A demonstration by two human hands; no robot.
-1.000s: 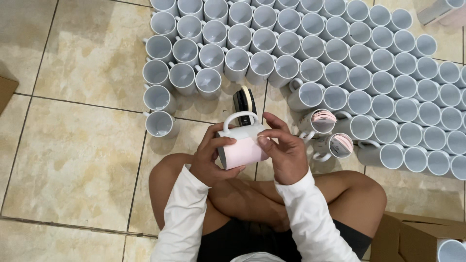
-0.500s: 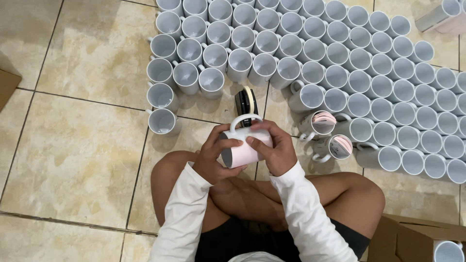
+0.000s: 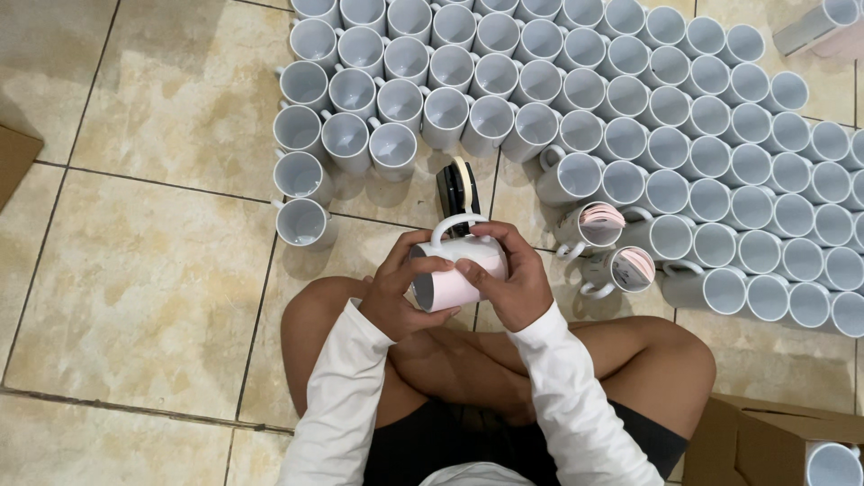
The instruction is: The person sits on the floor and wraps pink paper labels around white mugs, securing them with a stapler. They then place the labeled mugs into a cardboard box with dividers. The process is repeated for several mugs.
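Head view: both hands, left hand (image 3: 400, 292) and right hand (image 3: 511, 281), are closed around a pink-wrapped white mug (image 3: 454, 270) lying sideways above crossed legs, near the tape dispenser (image 3: 457, 187) on the tiled floor (image 3: 162, 270).

1. rows of white mugs (image 3: 576, 90) stand upright, packed close on the tiled floor (image 3: 135, 270).
2. a tape dispenser (image 3: 457, 187) stands beside them.
3. two mugs hold pink rolled sheets (image 3: 601, 216).
4. a cardboard box (image 3: 765, 441) sits at the lower right.

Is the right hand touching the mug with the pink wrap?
Touching. The head view shows the right hand with its fingers on the mug.
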